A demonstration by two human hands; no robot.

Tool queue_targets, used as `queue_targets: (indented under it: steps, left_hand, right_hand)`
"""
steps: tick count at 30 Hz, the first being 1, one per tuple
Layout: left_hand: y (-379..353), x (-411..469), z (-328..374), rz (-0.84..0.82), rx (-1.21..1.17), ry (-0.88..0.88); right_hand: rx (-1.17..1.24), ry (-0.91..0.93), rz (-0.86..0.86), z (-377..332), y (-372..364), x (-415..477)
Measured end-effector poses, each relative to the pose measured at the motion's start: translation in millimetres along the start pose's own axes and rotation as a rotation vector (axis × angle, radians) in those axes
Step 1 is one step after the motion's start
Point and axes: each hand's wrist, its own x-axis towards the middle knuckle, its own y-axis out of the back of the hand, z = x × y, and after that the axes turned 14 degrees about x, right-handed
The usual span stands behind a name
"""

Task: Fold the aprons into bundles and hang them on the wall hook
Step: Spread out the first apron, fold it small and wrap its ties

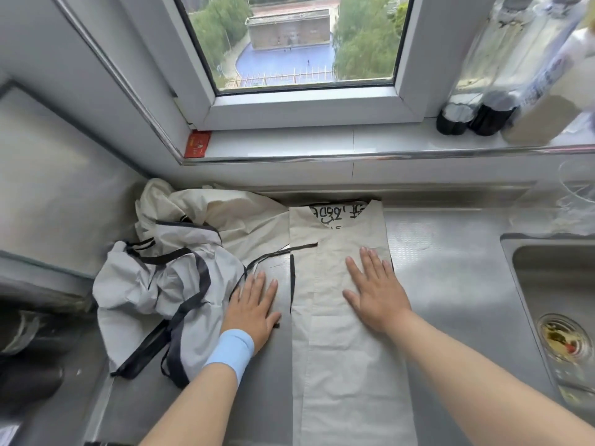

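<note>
Apron [341, 317] is lying folded lengthwise on the counter [450, 284] left of the sink [553, 284], the right hand [375, 291] pressing flat on it, the left hand [254, 304] resting flat, fingers spread, just beside it

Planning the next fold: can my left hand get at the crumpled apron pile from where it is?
Probably yes. The left hand lies flat on the counter right beside the pile, touching or nearly touching the cloth, and nothing stands between them.
</note>
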Motion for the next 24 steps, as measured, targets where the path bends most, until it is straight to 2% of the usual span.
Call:
queue_targets:
  steps: [4,7,12,14,19,21,24]
  left_hand:
    - [19.6,-23.7,6.0,0.159,-0.019,0.008]
    - [38.5,-51.8,43.2,0.274,-0.162,-0.091]
    - [40.2,-104.3,99.3,0.116,-0.200,-0.270]
    - [32.5,-126.3,106.9,-0.005,-0.165,-0.325]
    - [20.3,-175.9,112.6,-0.078,-0.131,-0.354]
    - [18.5,-186.9,116.6,-0.118,-0.084,-0.367]
    - [19.3,-195.6,122.7,-0.143,-0.026,-0.355]
  right_hand:
    - [-0.029,-0.036,-0.027,-19.5,6.1,-32.0]
    - [-0.009,-0.028,-0.022,-40.3,-5.9,-66.4]
    - [-0.035,0.077,-0.104,-49.6,-35.2,-138.5]
    - [-0.069,0.118,-0.101,-44.9,-42.6,-162.4]
    - [-0.009,0.180,-0.151,-36.4,-48.1,-224.7]
    - [-0.077,0.203,-0.275,-36.3,-50.6,-247.9]
    - [-0.187,0.183,-0.300,-42.9,-55.5,-264.4]
